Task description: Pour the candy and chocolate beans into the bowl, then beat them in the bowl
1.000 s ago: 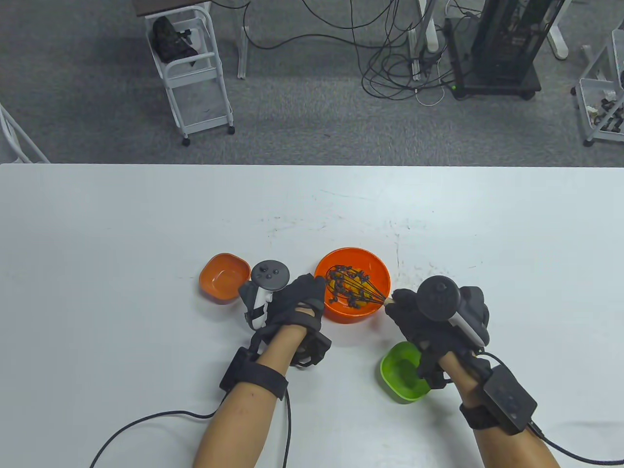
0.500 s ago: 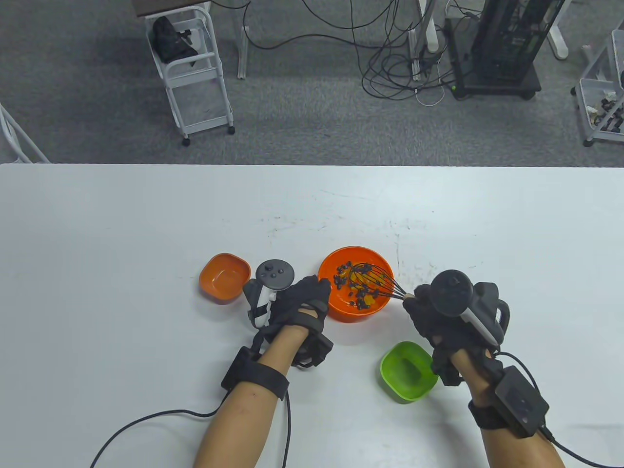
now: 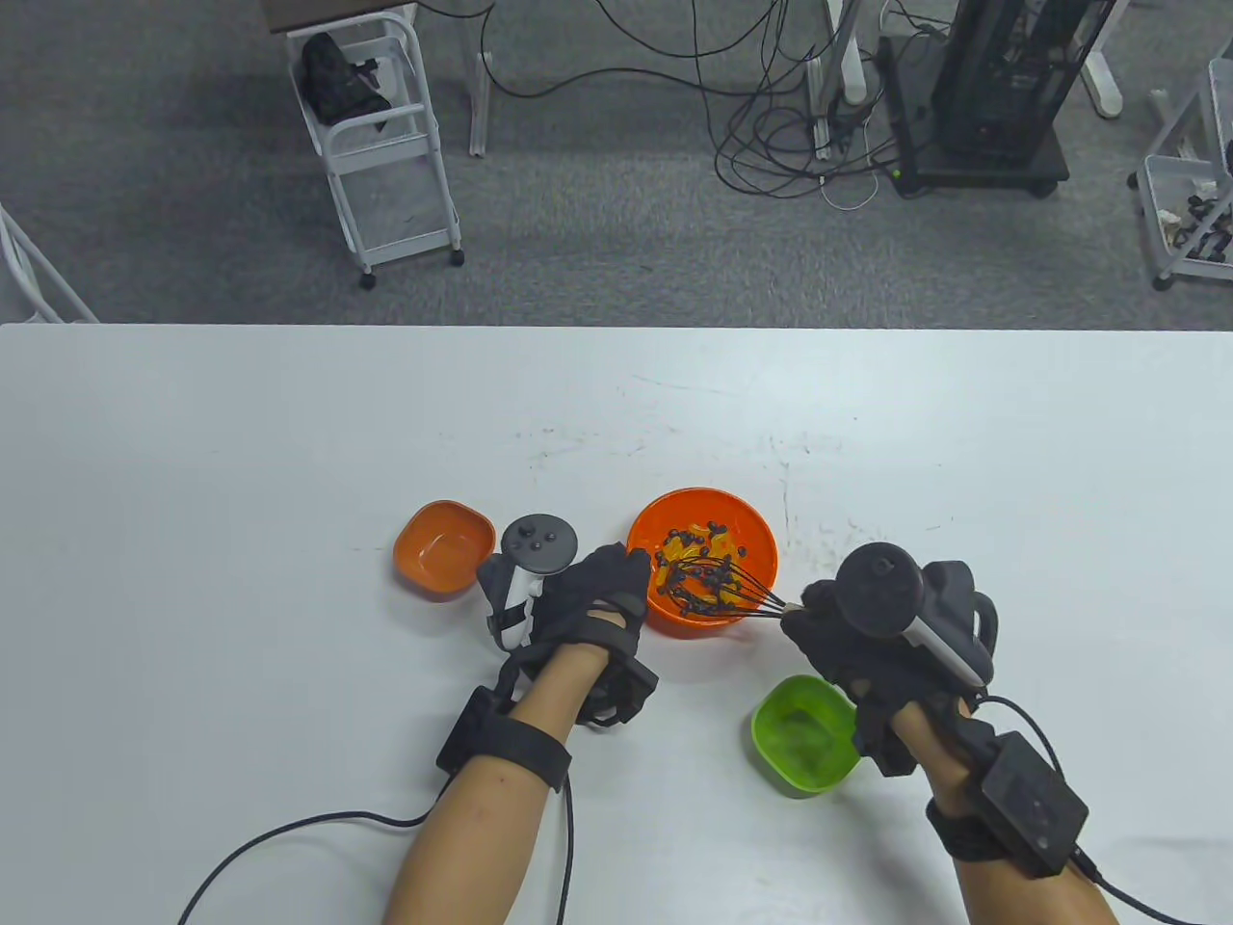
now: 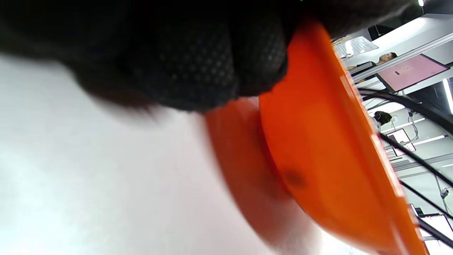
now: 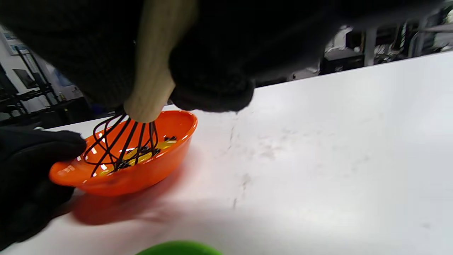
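Note:
A round orange bowl (image 3: 747, 525) sits mid-table, holding yellow candy and dark chocolate beans (image 3: 695, 554). My left hand (image 3: 602, 588) grips its left rim; the left wrist view shows the gloved fingers (image 4: 198, 71) curled over the bowl's edge (image 4: 318, 141). My right hand (image 3: 848, 631) holds the wooden handle (image 5: 155, 71) of a black whisk (image 3: 718, 593), whose wires (image 5: 120, 141) dip into the bowl's near side. The left hand (image 5: 32, 170) also shows against the bowl (image 5: 141, 177) in the right wrist view.
A small orange dish (image 3: 443, 547) lies left of my left hand. A small green dish (image 3: 804, 737) sits by my right wrist; its rim (image 5: 180, 248) shows in the right wrist view. The table's far edge (image 3: 616, 328) lies well beyond the bowl.
The whisk has swept round inside the bowl, from its left side to the far right and now to the near side. My right hand moved with it. The left hand stayed on the rim.

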